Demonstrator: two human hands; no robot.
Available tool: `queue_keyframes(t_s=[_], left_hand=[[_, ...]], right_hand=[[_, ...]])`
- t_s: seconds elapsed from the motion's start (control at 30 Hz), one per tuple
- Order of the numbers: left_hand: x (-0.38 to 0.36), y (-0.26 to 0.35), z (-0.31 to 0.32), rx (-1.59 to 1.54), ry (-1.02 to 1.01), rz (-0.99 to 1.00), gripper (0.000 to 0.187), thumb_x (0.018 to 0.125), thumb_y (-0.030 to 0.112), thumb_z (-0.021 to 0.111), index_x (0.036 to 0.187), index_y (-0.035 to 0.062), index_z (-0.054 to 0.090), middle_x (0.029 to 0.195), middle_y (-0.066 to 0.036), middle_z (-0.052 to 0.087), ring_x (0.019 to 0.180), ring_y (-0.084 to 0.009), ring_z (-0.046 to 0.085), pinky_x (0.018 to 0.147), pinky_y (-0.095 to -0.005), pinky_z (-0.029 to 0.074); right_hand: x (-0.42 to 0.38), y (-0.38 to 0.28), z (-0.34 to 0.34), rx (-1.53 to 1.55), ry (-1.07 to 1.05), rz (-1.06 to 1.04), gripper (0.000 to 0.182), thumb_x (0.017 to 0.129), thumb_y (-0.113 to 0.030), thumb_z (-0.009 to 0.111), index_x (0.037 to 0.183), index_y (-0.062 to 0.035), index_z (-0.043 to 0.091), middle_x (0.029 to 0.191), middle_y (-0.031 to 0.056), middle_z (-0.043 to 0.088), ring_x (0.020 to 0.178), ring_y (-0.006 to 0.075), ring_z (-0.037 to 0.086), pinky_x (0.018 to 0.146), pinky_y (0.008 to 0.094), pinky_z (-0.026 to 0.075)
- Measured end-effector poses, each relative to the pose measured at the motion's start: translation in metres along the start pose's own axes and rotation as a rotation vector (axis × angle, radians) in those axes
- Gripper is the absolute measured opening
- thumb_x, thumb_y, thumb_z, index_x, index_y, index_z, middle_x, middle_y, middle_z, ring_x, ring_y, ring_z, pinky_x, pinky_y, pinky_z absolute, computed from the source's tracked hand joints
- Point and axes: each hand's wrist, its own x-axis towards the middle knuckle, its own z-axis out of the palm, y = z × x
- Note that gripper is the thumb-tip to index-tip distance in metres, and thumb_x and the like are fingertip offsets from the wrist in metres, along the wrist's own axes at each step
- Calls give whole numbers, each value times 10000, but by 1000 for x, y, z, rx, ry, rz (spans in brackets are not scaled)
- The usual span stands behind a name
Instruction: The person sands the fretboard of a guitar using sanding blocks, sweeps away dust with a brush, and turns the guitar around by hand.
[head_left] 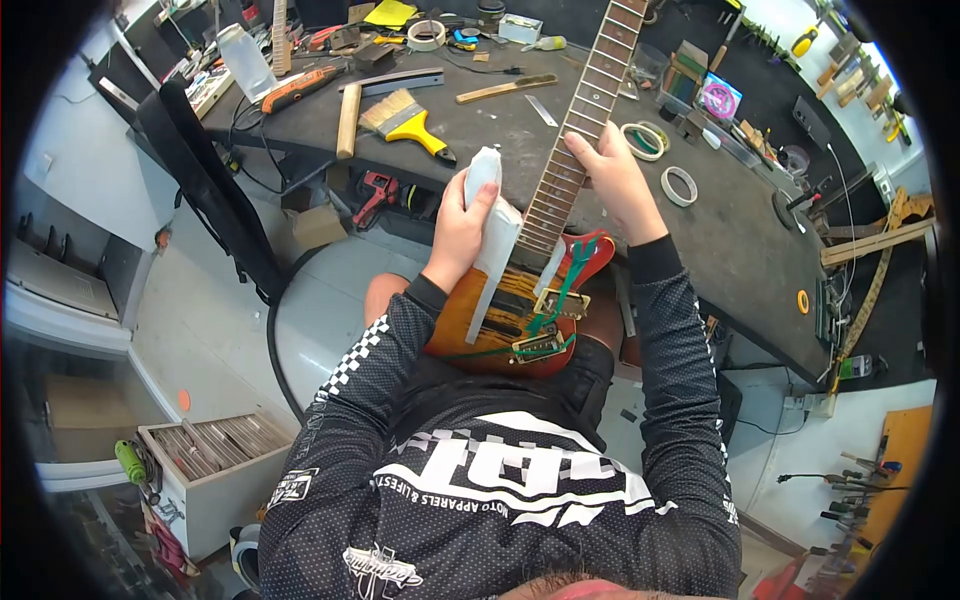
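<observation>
An electric guitar with a sunburst body [455, 325] rests across my lap, its fretted neck [577, 140] slanting up over the workbench edge. My right hand [622, 185] is closed round the neck, thumb lying along the fretboard edge. My left hand [462, 228] grips a white, crumpled-looking wrapped piece [484, 172], fingers behind and thumb in front. This piece overlaps the guitar's upper side near the neck joint; its inside is hidden. Below it, a pale strip [485, 305] runs along the body. Green tape [572, 277] crosses the loosened-looking pickups [540, 346].
On the dark workbench [720, 260] lie a yellow-handled brush [408, 122], a wooden-handled tool [348, 120], an orange power tool [300, 90], a steel strip [541, 110] and tape rolls [679, 186]. A red drill [376, 198] sits beneath. A black case [205, 180] leans at left.
</observation>
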Motion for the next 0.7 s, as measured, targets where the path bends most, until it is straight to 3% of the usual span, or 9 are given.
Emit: queue_keyframes(t_s=[0.07, 0.23, 0.43, 0.47, 0.53, 0.63, 0.7], left_hand=[[2, 4, -10, -33, -29, -14, 524, 1160, 339, 681, 1503, -49, 602, 1335, -138, 722, 1237, -208, 663, 1108, -361, 507], [2, 0, -15, -83, -5, -14, 479, 1189, 356, 632, 1476, -26, 593, 1298, -110, 720, 1195, -173, 660, 1076, -346, 518], [2, -8, -18, -121, 31, -35, 479, 1203, 379, 605, 1472, -17, 586, 1230, -110, 728, 1123, -184, 679, 1032, -364, 539], [6, -13, -19, -97, 44, -28, 481, 1205, 380, 601, 1472, -19, 585, 1233, -112, 730, 1120, -192, 683, 1030, -371, 542], [10, -26, -20, -67, 47, -45, 488, 1202, 388, 598, 1457, -29, 594, 1247, -140, 738, 1125, -235, 702, 1029, -388, 545], [14, -20, -24, 150, 38, -6, 517, 1186, 412, 613, 1435, -42, 609, 1292, -204, 741, 1168, -328, 719, 1039, -416, 545], [14, 7, -31, 473, 29, 53, 545, 1142, 437, 664, 1388, -49, 650, 1286, -266, 729, 1209, -439, 704, 1041, -462, 547]], right_hand=[[10, 4, 5, -85, 5, -26, 345, 1153, -177, 704, 1412, 4, 569, 1277, 68, 733, 1155, 131, 700, 1007, 340, 590], [10, -4, 18, 75, -44, -61, 410, 1154, -132, 683, 1500, 13, 518, 1319, 99, 737, 1211, 166, 705, 1050, 360, 583], [34, 19, 21, -122, -46, -112, 445, 1123, -196, 731, 1466, 25, 552, 1333, 153, 751, 1228, 217, 729, 1051, 377, 587], [38, 19, 20, -150, -45, -120, 440, 1133, -201, 723, 1473, 17, 549, 1325, 126, 743, 1208, 191, 718, 1027, 367, 592], [41, 20, 22, -203, -46, -132, 429, 1152, -212, 708, 1486, 1, 543, 1307, 70, 728, 1169, 139, 695, 980, 348, 601], [43, 18, 21, -219, -40, -74, 415, 1147, -211, 714, 1464, 4, 556, 1317, 80, 732, 1184, 151, 695, 1005, 361, 592], [46, 27, 19, -197, -40, -129, 430, 1134, -215, 723, 1453, 20, 556, 1302, 130, 751, 1172, 213, 731, 1003, 387, 598]])
